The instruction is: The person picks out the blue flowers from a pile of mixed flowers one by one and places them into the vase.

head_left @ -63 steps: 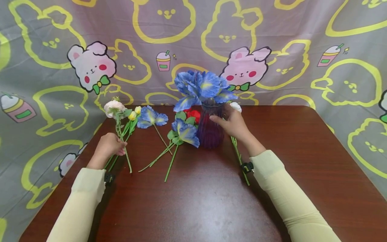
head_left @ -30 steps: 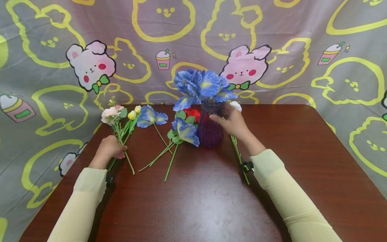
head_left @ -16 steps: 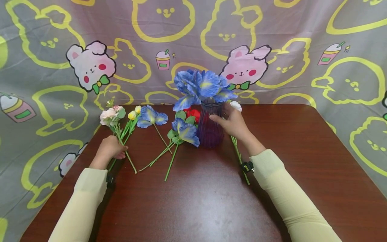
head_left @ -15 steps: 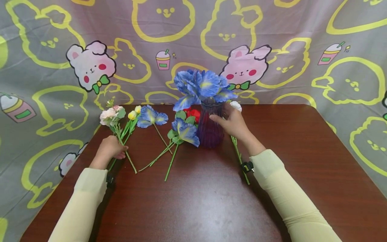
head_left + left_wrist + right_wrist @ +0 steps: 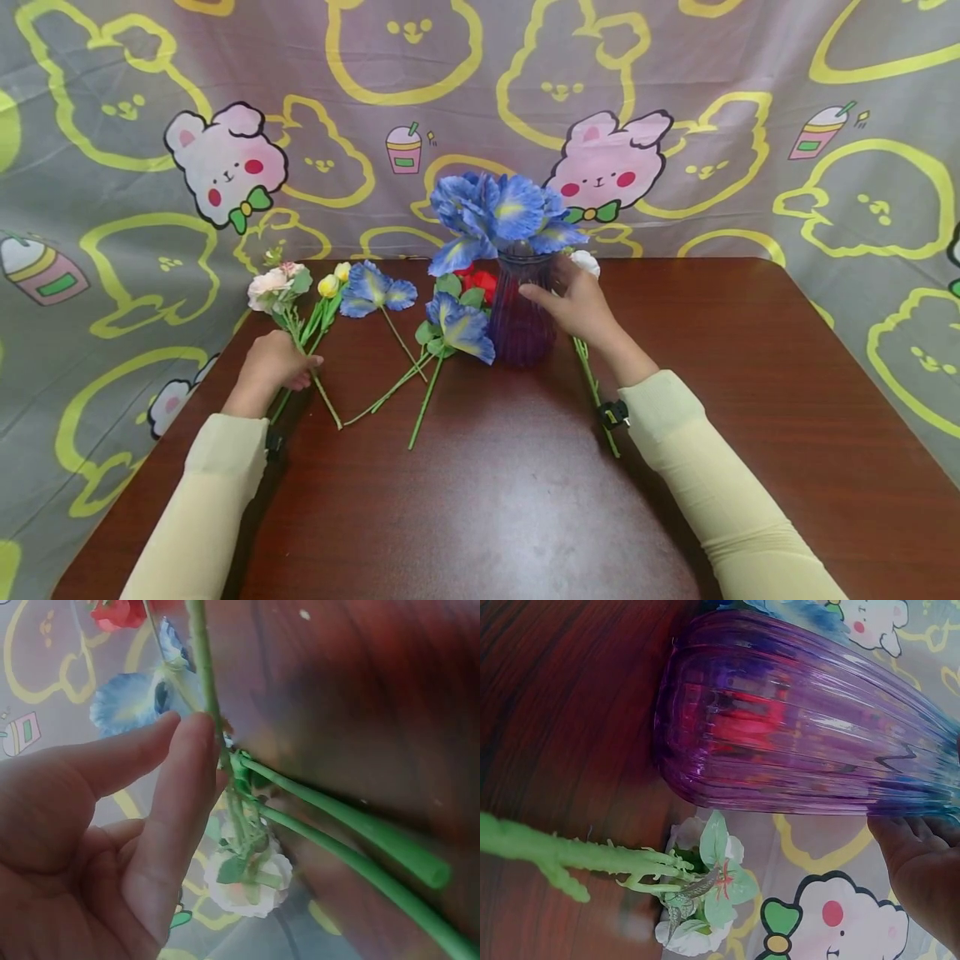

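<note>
At the table's left, a pale pink artificial flower [image 5: 272, 287] lies across the green stems of yellow tulips [image 5: 328, 286]. My left hand [image 5: 273, 364] is beside its stem; in the left wrist view the fingers [image 5: 176, 810] are extended, and the stem runs along their outer side, not between thumb and finger. With thumb in front and fingers behind, my right hand [image 5: 577, 304] grips the upper part of a ribbed purple glass vase [image 5: 523, 325]. The vase stands upright, with blue irises [image 5: 498, 212] in its mouth. Its base shows against the table in the right wrist view.
Two loose blue irises [image 5: 377, 289] lie between the left hand and the vase. A red flower [image 5: 480, 285] is partly hidden behind the vase. A white flower [image 5: 585, 263] lies under the right forearm. A patterned cloth [image 5: 480, 108] hangs behind the brown table [image 5: 465, 500].
The pale pink flower has tipped left and down onto the table, its stem end shifting right. My left hand has loosened from the stem. The right hand and vase stay in place.
</note>
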Demonstrator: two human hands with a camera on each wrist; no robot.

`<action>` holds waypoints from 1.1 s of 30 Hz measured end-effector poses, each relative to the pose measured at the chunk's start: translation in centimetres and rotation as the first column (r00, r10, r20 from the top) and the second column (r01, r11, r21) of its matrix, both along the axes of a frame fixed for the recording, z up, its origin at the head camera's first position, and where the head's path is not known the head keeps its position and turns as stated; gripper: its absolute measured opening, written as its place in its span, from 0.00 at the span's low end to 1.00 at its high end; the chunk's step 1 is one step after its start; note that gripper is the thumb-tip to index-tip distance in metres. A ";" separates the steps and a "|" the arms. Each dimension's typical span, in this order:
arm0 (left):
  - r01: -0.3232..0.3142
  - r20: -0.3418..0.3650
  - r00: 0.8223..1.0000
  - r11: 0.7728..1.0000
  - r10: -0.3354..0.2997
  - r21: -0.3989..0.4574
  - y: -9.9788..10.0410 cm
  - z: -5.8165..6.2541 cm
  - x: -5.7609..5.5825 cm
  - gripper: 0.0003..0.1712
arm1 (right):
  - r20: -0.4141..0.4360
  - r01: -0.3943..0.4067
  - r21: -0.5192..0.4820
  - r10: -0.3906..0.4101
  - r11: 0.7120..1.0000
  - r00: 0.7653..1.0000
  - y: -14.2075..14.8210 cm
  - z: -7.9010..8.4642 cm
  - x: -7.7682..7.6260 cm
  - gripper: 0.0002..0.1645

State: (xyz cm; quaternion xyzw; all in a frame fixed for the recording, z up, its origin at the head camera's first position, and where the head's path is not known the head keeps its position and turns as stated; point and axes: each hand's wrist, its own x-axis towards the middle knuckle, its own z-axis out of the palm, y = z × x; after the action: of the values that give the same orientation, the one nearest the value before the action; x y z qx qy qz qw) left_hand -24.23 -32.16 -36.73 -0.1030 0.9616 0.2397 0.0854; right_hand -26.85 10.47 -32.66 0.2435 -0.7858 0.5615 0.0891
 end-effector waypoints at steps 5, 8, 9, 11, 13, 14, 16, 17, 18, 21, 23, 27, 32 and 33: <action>0.024 -0.019 1.000 0.999 -0.025 -0.037 0.9 0.2 -0.4 0.19 | -0.014 -0.006 -0.010 0.006 1.000 1.000 0.2 -0.9 -0.9 0.32; 0.060 -0.036 0.997 0.998 -0.061 -0.022 1.6 0.2 -0.7 0.19 | -0.018 -0.003 -0.018 0.003 1.000 1.000 0.4 -1.9 -1.9 0.32; 0.070 -0.041 0.997 0.998 -0.070 -0.009 1.9 0.3 -0.7 0.19 | -0.019 -0.001 -0.020 0.001 1.000 1.000 0.4 -2.3 -2.3 0.33; 0.092 -0.054 0.994 0.996 -0.091 0.016 2.5 0.3 -0.8 0.19 | -0.022 0.003 -0.022 -0.003 1.000 1.000 0.5 -2.8 -2.7 0.33; 0.106 -0.064 0.993 0.993 -0.103 0.045 3.2 0.2 -1.0 0.18 | -0.025 0.006 -0.018 -0.006 1.000 1.000 0.6 -3.0 -2.8 0.33; 0.113 -0.069 0.992 0.992 -0.109 0.055 3.5 0.2 -1.1 0.18 | -0.028 0.006 -0.017 -0.006 1.000 1.000 0.6 -3.0 -2.9 0.33; 0.131 -0.080 0.989 0.988 -0.125 0.076 4.2 0.1 -1.2 0.18 | -0.033 0.009 -0.013 -0.010 1.000 0.999 0.6 -3.1 -2.9 0.33; 0.142 -0.086 0.987 0.986 -0.135 0.087 4.6 0.0 -1.3 0.17 | -0.034 0.010 -0.012 -0.010 1.000 0.999 0.6 -3.1 -2.9 0.33; 0.148 -0.088 0.986 0.984 -0.140 0.100 4.9 -0.1 -1.4 0.17 | -0.033 0.012 -0.010 -0.012 1.000 0.999 0.6 -3.1 -2.9 0.34; 0.177 -0.109 0.980 0.979 -0.166 0.101 6.0 -0.3 -1.5 0.18 | -0.030 0.013 -0.016 -0.014 1.000 0.999 0.6 -3.1 -3.0 0.34; 0.189 -0.120 0.977 0.977 -0.177 0.095 6.7 -0.4 -1.7 0.18 | -0.025 0.010 -0.025 -0.011 1.000 1.000 0.6 -3.0 -3.0 0.35; 0.196 -0.135 0.974 0.977 -0.183 0.086 7.8 -0.9 -2.2 0.18 | -0.023 0.001 -0.037 -0.002 0.999 1.000 0.5 -3.0 -3.0 0.36; 0.188 -0.129 0.976 0.976 -0.173 0.113 9.0 -1.6 -2.7 0.19 | -0.021 -0.002 -0.048 0.001 0.999 1.000 0.5 -3.1 -3.0 0.35; 0.182 -0.124 0.978 0.976 -0.166 0.124 9.2 -1.8 -2.7 0.19 | -0.021 -0.003 -0.050 0.002 0.999 1.000 0.5 -3.1 -3.0 0.35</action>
State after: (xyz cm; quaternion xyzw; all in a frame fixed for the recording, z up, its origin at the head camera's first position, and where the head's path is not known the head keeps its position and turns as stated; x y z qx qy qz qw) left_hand -26.96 -22.93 -38.52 0.0014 0.9518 0.3010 0.0584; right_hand -29.88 10.94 -35.77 0.2482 -0.7702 0.5785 0.1027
